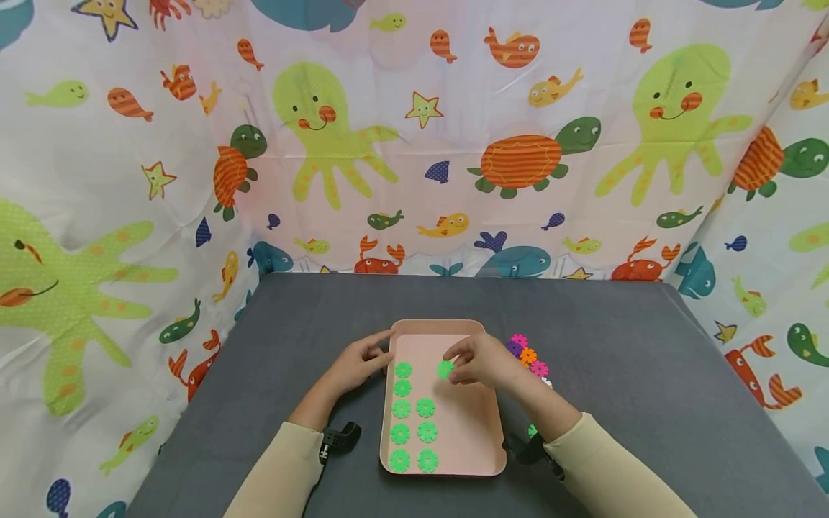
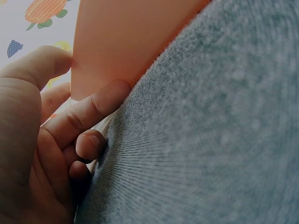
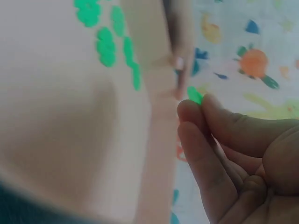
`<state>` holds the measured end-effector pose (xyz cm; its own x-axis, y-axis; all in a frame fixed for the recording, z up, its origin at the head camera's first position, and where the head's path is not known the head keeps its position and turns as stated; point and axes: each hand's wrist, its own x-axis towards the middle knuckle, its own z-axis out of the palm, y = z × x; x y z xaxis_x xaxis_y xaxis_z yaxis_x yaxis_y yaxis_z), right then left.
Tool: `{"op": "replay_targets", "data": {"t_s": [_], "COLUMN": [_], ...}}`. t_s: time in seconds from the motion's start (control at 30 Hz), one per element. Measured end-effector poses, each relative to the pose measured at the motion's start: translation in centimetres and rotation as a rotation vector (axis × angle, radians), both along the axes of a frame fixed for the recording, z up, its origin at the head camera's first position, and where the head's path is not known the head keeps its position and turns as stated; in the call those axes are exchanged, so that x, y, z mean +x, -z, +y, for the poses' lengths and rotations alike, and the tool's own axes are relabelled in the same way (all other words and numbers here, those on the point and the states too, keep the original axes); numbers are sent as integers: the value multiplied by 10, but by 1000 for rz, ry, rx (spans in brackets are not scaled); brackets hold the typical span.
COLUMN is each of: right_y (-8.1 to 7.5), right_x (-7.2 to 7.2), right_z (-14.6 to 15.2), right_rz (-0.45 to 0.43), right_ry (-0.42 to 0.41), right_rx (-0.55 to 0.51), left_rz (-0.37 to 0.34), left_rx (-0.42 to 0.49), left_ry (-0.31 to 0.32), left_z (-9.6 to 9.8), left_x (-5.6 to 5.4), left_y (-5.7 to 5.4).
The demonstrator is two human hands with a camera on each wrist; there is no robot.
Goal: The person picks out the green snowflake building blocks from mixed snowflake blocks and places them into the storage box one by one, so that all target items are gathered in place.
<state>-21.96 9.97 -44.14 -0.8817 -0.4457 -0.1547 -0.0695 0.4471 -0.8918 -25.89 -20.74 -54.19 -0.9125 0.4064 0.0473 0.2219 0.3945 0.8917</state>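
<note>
A shallow pink tray point(image 1: 466, 439) lies on the grey cloth. Against its left edge rests my left hand point(image 1: 358, 365); in the left wrist view the fingertips point(image 2: 114, 93) touch the outer wall of the tray. My right hand point(image 1: 482, 362) is over the upper middle of the tray. Between its thumb and fingers it pinches a green flower-shaped disc point(image 1: 445, 369), which shows edge-on in the right wrist view. Several like green discs point(image 1: 401, 409) form a column along the tray's left side, and a second, shorter column point(image 1: 427, 432) stands beside it.
Right of the tray is a group of flower-shaped discs point(image 1: 527, 356) in pink, purple, orange and white, partly hidden by the right forearm. Another green disc point(image 1: 532, 430) peeks out near the right wrist. A sea-animal curtain point(image 1: 414, 144) surrounds the table point(image 1: 311, 309).
</note>
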Motion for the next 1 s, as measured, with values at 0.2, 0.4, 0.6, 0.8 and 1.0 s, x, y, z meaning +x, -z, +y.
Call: {"op": "replay_targets", "data": {"t_s": [0.2, 0.4, 0.6, 0.8, 1.0], "right_y": [13, 25, 32, 25, -3], "right_x": [-2, -4, -3, 0, 4], "right_z": [-26, -41, -47, -44, -21], "right_rz": [46, 186, 257, 259, 212], "right_ry": [-34, -57, -67, -87, -87], "right_rx": [90, 280, 391, 415, 337], "left_rz": [-6, -8, -7, -4, -18], "left_rx": [6, 15, -3, 3, 13], "left_ry": [-6, -12, -11, -2, -4], "left_z": [0, 0, 1, 2, 1], "left_x": [0, 0, 1, 1, 1], "left_y": [-1, -1, -2, -3, -2]}}
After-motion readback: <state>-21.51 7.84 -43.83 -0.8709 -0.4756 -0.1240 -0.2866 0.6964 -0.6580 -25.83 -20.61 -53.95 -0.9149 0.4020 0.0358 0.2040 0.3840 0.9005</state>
